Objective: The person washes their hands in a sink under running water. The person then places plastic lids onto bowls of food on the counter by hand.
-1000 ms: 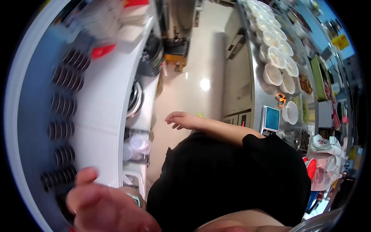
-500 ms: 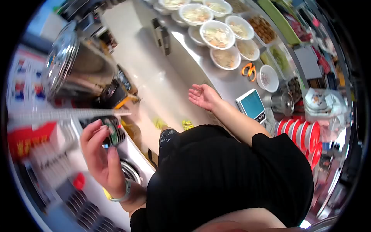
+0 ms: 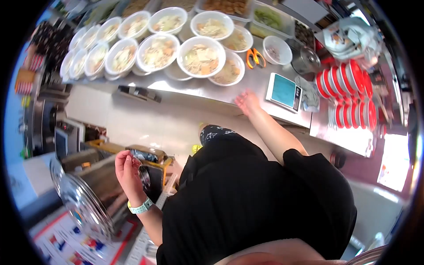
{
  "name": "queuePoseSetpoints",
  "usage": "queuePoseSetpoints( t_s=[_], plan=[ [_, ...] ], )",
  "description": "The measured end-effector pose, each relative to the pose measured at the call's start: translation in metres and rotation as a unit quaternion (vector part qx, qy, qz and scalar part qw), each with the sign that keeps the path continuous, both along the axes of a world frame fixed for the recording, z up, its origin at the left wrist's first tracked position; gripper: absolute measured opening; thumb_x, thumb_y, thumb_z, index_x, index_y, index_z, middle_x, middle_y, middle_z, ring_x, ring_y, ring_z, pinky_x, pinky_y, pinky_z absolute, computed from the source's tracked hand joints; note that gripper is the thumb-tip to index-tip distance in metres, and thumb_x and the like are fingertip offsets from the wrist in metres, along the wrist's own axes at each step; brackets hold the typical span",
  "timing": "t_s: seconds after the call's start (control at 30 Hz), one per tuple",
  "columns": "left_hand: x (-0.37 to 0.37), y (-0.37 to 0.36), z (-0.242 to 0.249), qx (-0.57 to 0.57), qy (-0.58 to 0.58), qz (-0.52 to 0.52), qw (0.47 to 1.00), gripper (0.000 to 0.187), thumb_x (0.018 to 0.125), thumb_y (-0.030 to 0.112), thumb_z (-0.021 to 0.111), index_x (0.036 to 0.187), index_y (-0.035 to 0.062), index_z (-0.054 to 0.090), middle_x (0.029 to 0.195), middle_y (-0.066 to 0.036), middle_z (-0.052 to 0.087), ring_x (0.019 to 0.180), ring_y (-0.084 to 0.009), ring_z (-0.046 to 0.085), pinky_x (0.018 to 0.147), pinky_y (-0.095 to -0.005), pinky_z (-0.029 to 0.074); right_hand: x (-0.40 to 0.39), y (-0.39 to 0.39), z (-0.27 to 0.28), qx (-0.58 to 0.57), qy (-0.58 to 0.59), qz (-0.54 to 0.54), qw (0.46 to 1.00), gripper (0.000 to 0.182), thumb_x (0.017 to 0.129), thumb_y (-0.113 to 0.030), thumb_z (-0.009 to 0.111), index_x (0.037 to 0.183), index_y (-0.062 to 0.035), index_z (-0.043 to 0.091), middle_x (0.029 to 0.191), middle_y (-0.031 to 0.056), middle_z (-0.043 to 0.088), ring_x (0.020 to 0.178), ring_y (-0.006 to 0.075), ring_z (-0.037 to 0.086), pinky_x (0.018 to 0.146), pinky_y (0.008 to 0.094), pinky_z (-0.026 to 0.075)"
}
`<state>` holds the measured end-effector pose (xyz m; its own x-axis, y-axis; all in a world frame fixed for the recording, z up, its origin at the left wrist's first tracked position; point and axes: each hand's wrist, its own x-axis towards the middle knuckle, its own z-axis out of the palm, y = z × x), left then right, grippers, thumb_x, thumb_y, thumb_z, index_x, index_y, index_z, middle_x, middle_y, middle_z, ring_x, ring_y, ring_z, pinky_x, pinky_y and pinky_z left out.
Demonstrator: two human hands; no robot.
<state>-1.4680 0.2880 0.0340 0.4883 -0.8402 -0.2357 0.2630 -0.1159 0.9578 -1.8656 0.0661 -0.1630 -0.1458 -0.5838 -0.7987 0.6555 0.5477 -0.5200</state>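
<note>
My left hand [image 3: 128, 173], with a pale green watch band [image 3: 141, 206] on its wrist, is raised in the air near the large steel pot [image 3: 90, 194]. Its fingers are loosely bent and nothing shows in them. At the front edge of the steel counter [image 3: 194, 88], my right hand [image 3: 248, 104] is spread, slightly blurred and without anything in it. Closest to it are a white bowl of shredded food [image 3: 227, 72] and a kitchen scale [image 3: 284, 92] with a blue-green top. Orange-handled scissors [image 3: 255, 58] lie behind them.
Several filled white bowls [image 3: 158, 51] stand in rows along the counter. A small bowl [image 3: 277, 50], a steel canister [image 3: 305, 60] and a grey cloth [image 3: 308, 90] are near the scale. Stacked red-and-white lids [image 3: 349, 79] are at the right. Food tubs [image 3: 271, 20] line the back.
My view and body have turned right, bringing the whole bowl counter across the front. My right hand is now at the counter edge. My left hand has moved from the white worktop to near the pot.
</note>
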Motion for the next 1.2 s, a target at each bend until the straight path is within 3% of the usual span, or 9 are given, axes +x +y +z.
queuePoseSetpoints(
  t_s=[0.1,0.17,0.33,0.4,0.5,0.6,0.73,0.93,1.2],
  plan=[
    [0.027,-0.056,-0.012,-0.016,0.039,-0.026,0.999,0.014,0.094,0.007,0.053,0.108,0.0082,0.057,0.095,0.001,0.055,0.076,-0.006,0.051,0.07,-0.0222,0.044,-0.007,-0.015,0.002,-0.064,0.152,-0.032,0.986,0.039,0.097,-0.027,0.041,0.132,-0.0103,0.042,0.122,0.0104,0.05,0.096,0.0234,0.055,0.083,0.0398,0.05],
    [0.041,-0.09,-0.017,-0.007,0.04,-0.041,0.998,0.015,0.094,0.008,0.053,0.108,0.0086,0.056,0.097,0.001,0.055,0.077,-0.0069,0.05,0.07,-0.0231,0.043,-0.017,-0.027,-0.004,-0.086,0.139,0.119,0.979,0.034,0.098,-0.028,0.039,0.122,-0.0096,0.054,0.116,0.0083,0.058,0.093,0.0199,0.057,0.077,0.0338,0.05],
    [0.064,-0.15,-0.014,0.001,0.024,-0.057,0.998,0.013,0.093,0.007,0.053,0.106,0.0066,0.056,0.092,0.0,0.053,0.076,-0.008,0.049,0.068,-0.0225,0.041,-0.04,-0.048,-0.006,-0.09,0.341,0.1,0.93,0.027,0.094,-0.024,0.047,0.107,-0.0079,0.063,0.106,0.0074,0.064,0.084,0.0219,0.062,0.076,0.0367,0.051],
    [0.075,-0.162,-0.023,0.007,0.044,-0.109,0.993,0.01,0.094,0.008,0.052,0.103,0.006,0.056,0.089,-0.001,0.052,0.074,-0.0085,0.048,0.068,-0.0228,0.041,-0.062,-0.044,0.004,-0.075,0.656,0.15,0.736,0.028,0.089,-0.019,0.052,0.112,-0.0064,0.061,0.115,0.013,0.062,0.1,0.0303,0.061,0.087,0.0421,0.049],
    [0.075,-0.177,-0.016,0.071,0.015,-0.276,0.958,0.009,0.094,0.004,0.048,0.099,0.0045,0.055,0.082,-0.001,0.051,0.073,-0.0091,0.047,0.067,-0.0221,0.041,-0.094,-0.034,0.017,-0.044,0.774,0.139,0.617,0.038,0.084,-0.017,0.056,0.12,-0.0056,0.057,0.122,0.0186,0.057,0.114,0.037,0.053,0.098,0.0441,0.044],
    [0.068,-0.201,-0.012,0.129,0.019,-0.442,0.888,0.01,0.095,0.004,0.047,0.099,0.0038,0.056,0.083,-0.001,0.053,0.075,-0.0082,0.048,0.068,-0.0217,0.041,-0.114,-0.01,0.017,0.065,0.792,0.102,0.598,0.045,0.083,-0.018,0.058,0.126,-0.0052,0.054,0.127,0.0201,0.053,0.121,0.0369,0.047,0.102,0.0436,0.04],
    [0.026,-0.246,-0.022,0.144,-0.005,-0.61,0.779,0.018,0.095,0.004,0.047,0.111,0.0041,0.055,0.093,-0.001,0.057,0.081,-0.0087,0.05,0.073,-0.0228,0.043,-0.141,0.022,-0.001,0.124,0.724,0.055,0.676,0.048,0.081,-0.023,0.06,0.124,-0.0024,0.055,0.127,0.0224,0.054,0.12,0.0384,0.049,0.103,0.0445,0.04],
    [-0.094,-0.269,-0.018,0.167,0.024,-0.731,0.662,0.033,0.096,0.006,0.048,0.129,0.0077,0.048,0.114,-0.004,0.056,0.097,-0.0104,0.052,0.084,-0.0252,0.044,-0.176,0.037,0.01,0.083,0.698,-0.006,0.711,0.038,0.082,-0.021,0.058,0.118,-0.0073,0.061,0.122,0.0223,0.057,0.117,0.0386,0.051,0.101,0.0437,0.041],
    [-0.269,-0.275,-0.077,0.189,0.039,-0.693,0.695,0.045,0.094,0.016,0.054,0.137,0.009,0.04,0.122,-0.008,0.049,0.096,-0.0128,0.051,0.086,-0.0282,0.045,-0.318,0.017,0.036,0.168,0.733,0.083,0.654,0.082,0.079,-0.04,0.07,0.148,-0.0222,0.03,0.149,0.0272,0.026,0.132,0.0432,0.036,0.106,0.0492,0.036]
  ],
)
